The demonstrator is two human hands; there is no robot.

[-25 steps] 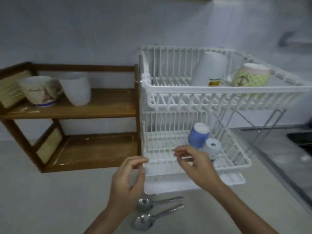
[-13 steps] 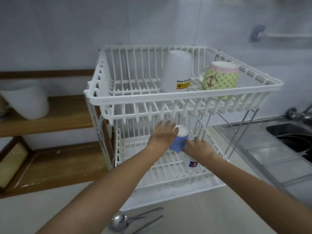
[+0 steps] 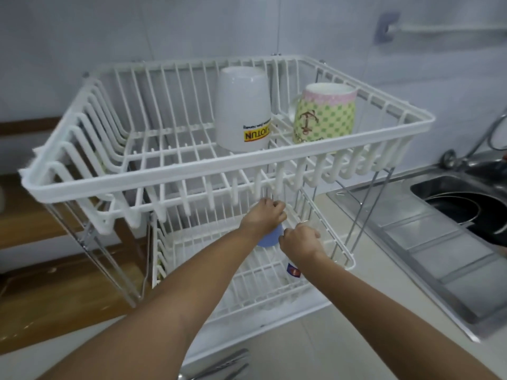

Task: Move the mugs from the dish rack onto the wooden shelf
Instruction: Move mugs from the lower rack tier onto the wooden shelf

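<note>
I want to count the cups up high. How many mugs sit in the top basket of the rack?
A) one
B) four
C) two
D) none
C: the top basket of the dish rack holds two mugs, a white mug turned upside down and a green dotted mug beside it.

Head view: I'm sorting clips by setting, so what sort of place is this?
Most likely a home kitchen counter: a two-tier white dish rack holding mugs, a steel sink with a tap on the right, and a tiled wall behind.
</note>
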